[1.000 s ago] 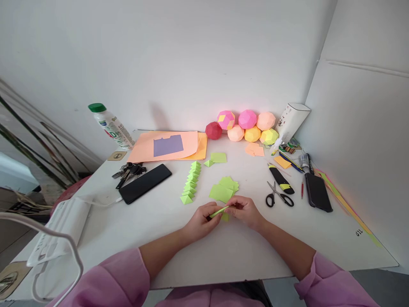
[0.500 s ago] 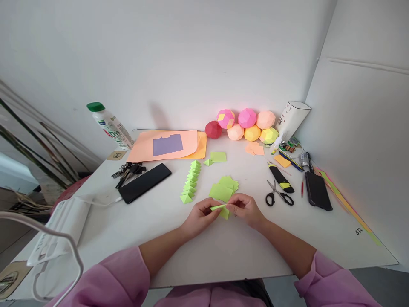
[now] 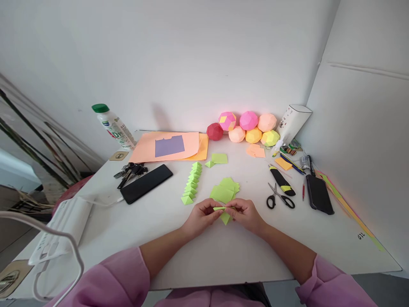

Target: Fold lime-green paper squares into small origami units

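Between the fingers of both hands is a small piece of green paper (image 3: pixel 219 208), seen nearly edge-on. My left hand (image 3: pixel 202 216) pinches its left end and my right hand (image 3: pixel 245 216) pinches the right end. Below them a green paper point (image 3: pixel 225 219) shows; whether it joins the held piece, I cannot tell. Just beyond the fingers lies a loose pile of green paper pieces (image 3: pixel 224 192). To the left stands a row of folded green paper pieces (image 3: pixel 191 184), nested one behind another. A green paper sheet (image 3: pixel 220 158) and a small folded green piece (image 3: pixel 209 164) lie farther back.
Scissors (image 3: pixel 280 197), a box cutter (image 3: pixel 282 181) and a black phone (image 3: pixel 318 194) lie at right. Several faceted paper balls (image 3: pixel 248 121) are stacked against the wall. At left are a dark phone (image 3: pixel 146 184), keys (image 3: pixel 132 170), a bottle (image 3: pixel 116 130) and orange paper sheets (image 3: pixel 143 147).
My right fingers have moved slightly left, closer to my left fingers along the green paper. The whole view has shifted a little.
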`<state>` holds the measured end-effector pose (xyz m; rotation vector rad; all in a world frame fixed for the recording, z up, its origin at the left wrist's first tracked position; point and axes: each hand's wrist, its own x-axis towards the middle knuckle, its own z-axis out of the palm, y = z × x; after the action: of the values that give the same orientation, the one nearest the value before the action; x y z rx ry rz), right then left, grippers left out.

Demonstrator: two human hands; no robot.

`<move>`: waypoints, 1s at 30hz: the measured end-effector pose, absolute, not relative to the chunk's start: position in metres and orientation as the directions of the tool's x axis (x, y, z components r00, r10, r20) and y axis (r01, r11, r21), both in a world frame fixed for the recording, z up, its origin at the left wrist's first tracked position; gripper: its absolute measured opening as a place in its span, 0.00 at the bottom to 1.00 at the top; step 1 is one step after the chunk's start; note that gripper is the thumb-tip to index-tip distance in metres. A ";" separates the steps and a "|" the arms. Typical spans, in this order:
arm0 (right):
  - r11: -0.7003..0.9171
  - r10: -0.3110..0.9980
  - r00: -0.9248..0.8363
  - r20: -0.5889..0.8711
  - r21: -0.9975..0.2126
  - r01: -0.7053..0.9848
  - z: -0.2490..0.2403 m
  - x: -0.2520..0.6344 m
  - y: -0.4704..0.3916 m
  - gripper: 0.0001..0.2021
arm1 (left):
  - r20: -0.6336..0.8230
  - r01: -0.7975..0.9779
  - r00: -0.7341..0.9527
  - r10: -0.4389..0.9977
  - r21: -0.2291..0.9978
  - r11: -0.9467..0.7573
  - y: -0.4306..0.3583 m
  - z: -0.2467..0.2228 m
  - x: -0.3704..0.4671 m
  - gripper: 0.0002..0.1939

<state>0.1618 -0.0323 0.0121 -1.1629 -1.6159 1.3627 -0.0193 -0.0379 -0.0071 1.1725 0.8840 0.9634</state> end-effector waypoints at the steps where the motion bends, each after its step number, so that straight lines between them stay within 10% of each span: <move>1: 0.026 0.937 -0.348 -0.039 -0.983 0.180 0.013 0.162 -0.032 0.12 | -0.073 -0.140 0.345 0.936 0.982 0.128 -0.038 -0.007 -0.019 0.14; 30: -0.095 0.916 -0.380 -0.125 -0.991 0.095 0.016 0.163 -0.032 0.12 | -0.025 -0.171 0.306 0.952 0.982 0.081 -0.038 -0.008 -0.020 0.11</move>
<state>0.1632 -0.0317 0.0158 -1.1364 -1.5012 1.5505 -0.0197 -0.0384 -0.0076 1.1674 0.8780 1.0258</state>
